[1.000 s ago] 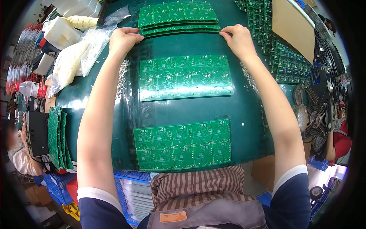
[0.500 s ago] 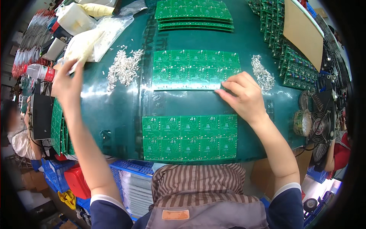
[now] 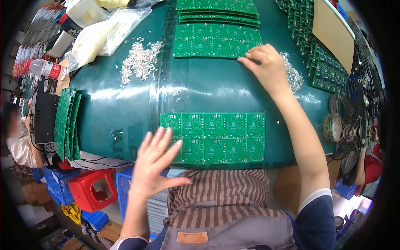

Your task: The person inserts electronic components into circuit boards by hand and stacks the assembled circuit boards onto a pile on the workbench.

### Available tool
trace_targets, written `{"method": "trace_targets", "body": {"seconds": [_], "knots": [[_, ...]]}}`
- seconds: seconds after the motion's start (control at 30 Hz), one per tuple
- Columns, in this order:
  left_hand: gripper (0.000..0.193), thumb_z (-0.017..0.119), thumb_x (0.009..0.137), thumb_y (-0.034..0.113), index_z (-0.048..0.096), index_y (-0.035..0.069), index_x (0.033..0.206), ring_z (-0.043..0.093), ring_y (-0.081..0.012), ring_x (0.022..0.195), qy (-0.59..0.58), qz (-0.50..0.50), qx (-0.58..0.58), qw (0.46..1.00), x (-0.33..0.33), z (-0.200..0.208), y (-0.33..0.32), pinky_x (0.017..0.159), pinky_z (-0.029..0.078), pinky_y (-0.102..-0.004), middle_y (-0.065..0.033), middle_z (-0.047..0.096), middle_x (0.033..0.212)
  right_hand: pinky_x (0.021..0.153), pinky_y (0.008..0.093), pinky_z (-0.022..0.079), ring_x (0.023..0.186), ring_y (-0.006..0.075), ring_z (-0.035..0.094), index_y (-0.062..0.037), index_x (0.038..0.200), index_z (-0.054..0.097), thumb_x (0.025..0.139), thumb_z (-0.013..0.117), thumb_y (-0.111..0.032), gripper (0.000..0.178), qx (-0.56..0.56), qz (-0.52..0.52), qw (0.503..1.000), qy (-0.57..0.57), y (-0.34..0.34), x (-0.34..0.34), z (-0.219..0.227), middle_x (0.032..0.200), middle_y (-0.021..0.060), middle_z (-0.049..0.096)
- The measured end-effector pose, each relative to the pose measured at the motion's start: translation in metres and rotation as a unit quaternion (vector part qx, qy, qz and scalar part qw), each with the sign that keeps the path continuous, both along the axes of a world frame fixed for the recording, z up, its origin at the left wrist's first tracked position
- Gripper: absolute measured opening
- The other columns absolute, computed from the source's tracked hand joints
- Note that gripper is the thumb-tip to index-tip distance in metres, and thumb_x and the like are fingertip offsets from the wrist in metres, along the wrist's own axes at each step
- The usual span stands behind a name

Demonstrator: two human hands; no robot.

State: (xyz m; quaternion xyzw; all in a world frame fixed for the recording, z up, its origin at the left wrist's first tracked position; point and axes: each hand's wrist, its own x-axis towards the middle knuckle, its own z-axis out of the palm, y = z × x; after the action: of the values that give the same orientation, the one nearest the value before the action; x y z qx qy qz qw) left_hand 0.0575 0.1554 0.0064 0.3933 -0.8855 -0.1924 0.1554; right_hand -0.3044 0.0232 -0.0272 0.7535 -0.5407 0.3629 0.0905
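A green circuit board panel (image 3: pixel 212 41), dotted with small pale parts, lies at the far middle of the table just in front of a stack. Its near right corner is pinched between the thumb and fingers of my right hand (image 3: pixel 268 68). Close to my body a second green circuit board panel (image 3: pixel 225 139) lies flat near the table edge. My left hand (image 3: pixel 155 164), open with fingers spread, is over the left end of that near panel and covers part of it. Whether it touches the panel I cannot tell.
Stacked green panels (image 3: pixel 216 11) stand at the far middle. Loose small white parts lie in one pile (image 3: pixel 141 60) at left and another (image 3: pixel 292 73) at right. More boards (image 3: pixel 66 125) lean at the left edge. A bottle (image 3: pixel 46 68) and a fan (image 3: pixel 349 133) flank the table.
My right hand has moved away from me, and the far panel has shifted up against the stack. From the far left, my left hand has come down to the near panel.
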Motion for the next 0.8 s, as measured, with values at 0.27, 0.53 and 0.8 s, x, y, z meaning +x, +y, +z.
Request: {"method": "trace_targets", "body": {"seconds": [0.27, 0.53, 0.8], "knots": [[0.063, 0.088, 0.065, 0.027, 0.07, 0.007, 0.122, 0.045, -0.0411, 0.138, 0.05, 0.075, -0.035, 0.995, -0.033, -0.019, 0.011, 0.113, 0.035, -0.054, -0.0203, 0.056, 0.142, 0.064, 0.0306, 0.05, 0.069, 0.0182, 0.063, -0.0036, 0.088, 0.074, 0.082, 0.079, -0.014, 0.013, 0.154, -0.134, 0.974, -0.098, 0.064, -0.048, 0.04, 0.079, 0.0062, 0.07], [0.042, 0.089, 0.066, 0.026, 0.074, 0.011, 0.103, 0.064, -0.028, 0.105, 0.066, 0.073, -0.101, 0.99, -0.04, 0.0, -0.032, 0.096, 0.044, -0.0441, -0.0088, 0.071, 0.113, 0.068, 0.0304, 0.049, 0.078, 0.018, 0.062, -0.0058, 0.096, 0.075, 0.082, 0.078, -0.012, 0.016, 0.18, -0.152, 0.962, -0.135, 0.097, -0.064, 0.015, 0.09, 0.0069, 0.069], [0.042, 0.07, 0.092, 0.019, 0.063, 0.003, 0.131, 0.053, -0.0336, 0.133, 0.05, 0.26, -0.16, 0.951, 0.006, -0.034, -0.168, 0.111, 0.04, -0.0402, -0.0187, 0.061, 0.135, 0.074, 0.0339, 0.049, 0.084, 0.0232, 0.062, -0.0061, 0.093, 0.075, 0.082, 0.077, -0.01, 0.012, 0.181, -0.142, 0.964, -0.134, 0.106, -0.053, 0.012, 0.089, 0.0079, 0.068]]}}
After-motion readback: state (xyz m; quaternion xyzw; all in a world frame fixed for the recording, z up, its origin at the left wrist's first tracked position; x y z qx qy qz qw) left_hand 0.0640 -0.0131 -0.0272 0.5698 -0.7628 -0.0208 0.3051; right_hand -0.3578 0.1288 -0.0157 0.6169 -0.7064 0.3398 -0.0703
